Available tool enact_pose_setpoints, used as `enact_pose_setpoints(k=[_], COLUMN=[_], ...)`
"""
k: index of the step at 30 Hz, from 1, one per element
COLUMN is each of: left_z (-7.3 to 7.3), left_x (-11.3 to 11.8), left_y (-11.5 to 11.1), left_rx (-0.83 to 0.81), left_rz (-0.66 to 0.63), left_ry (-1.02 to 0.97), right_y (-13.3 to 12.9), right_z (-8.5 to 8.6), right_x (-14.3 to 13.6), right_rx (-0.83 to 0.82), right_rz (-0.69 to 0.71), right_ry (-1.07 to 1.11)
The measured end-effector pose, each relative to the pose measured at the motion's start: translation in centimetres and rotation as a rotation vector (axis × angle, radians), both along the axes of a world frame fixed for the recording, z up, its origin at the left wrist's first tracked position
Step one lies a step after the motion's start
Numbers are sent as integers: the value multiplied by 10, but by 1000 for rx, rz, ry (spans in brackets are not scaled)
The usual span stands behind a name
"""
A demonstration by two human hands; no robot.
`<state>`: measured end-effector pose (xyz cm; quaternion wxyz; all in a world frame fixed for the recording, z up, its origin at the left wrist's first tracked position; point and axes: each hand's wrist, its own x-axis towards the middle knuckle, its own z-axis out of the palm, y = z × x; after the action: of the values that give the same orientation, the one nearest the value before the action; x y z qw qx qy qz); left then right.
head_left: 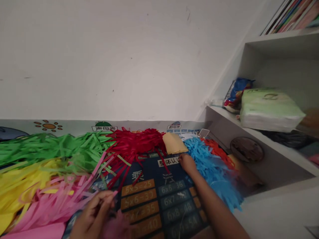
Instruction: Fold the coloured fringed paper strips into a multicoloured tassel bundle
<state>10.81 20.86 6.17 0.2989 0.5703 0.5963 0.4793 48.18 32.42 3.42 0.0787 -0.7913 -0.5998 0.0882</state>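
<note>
My left hand (93,214) is at the lower centre-left, thumb and fingers pinched on a pink paper strip (115,193). A blurred pink bunch (118,225) hangs just beside and below it. Farther forward, my right hand (187,163) has its fingers curled at the near corner of a tan paper packet (173,143); whether they grip anything is hidden. Blue paper strips (206,162) lie directly right of that hand. Red strips (139,142) are heaped left of the packet. Pink strips (54,202) spread out to the left of my left hand.
Green strips (62,146) and yellow strips (25,179) cover the left side. Orange-red strips (219,151) lie behind the blue. A dark mat (159,186) with printed multiplication tables is underneath. On the right, a white shelf (279,149) holds a green-white tissue pack (271,109).
</note>
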Motion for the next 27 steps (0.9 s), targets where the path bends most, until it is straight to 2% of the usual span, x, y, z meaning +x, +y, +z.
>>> enact_pose_setpoints(k=[3, 7, 10, 12, 15, 16, 17, 19, 21, 23, 27], left_z=[7, 10, 10, 12, 14, 14, 14, 13, 12, 11, 11], left_x=[8, 13, 13, 15, 21, 24, 27, 32, 34, 35, 35], left_y=[-4, -14, -18, -20, -24, -25, -26, -29, -30, -31, -33], left_rx=[-92, -106, -99, -87, -116, -129, -131, -106, -72, -46, -32], left_rz=[-108, -133, -131, -120, -126, -136, -147, -169, -190, -204, -206], left_ry=[-14, -89, -126, -137, -162, -172, -176, -164, -131, -90, -6], right_y=[-1, -3, -10, -26, -66, -80, -94, -117, -131, -138, -143], right_z=[2, 9, 21, 31, 36, 34, 30, 19, 8, 2, 6], right_x=[1, 1, -12, -35, -88, -108, -128, -160, -181, -192, -196], right_rx=[-49, -37, 32, 100, 154, 150, 149, 150, 171, 185, 177], right_rz=[10, 32, 68, 126, 277, 337, 355, 234, 61, -57, -125], right_ry=[-26, -11, 58, 141, 337, 444, 725, 1178, 1455, 1544, 1550])
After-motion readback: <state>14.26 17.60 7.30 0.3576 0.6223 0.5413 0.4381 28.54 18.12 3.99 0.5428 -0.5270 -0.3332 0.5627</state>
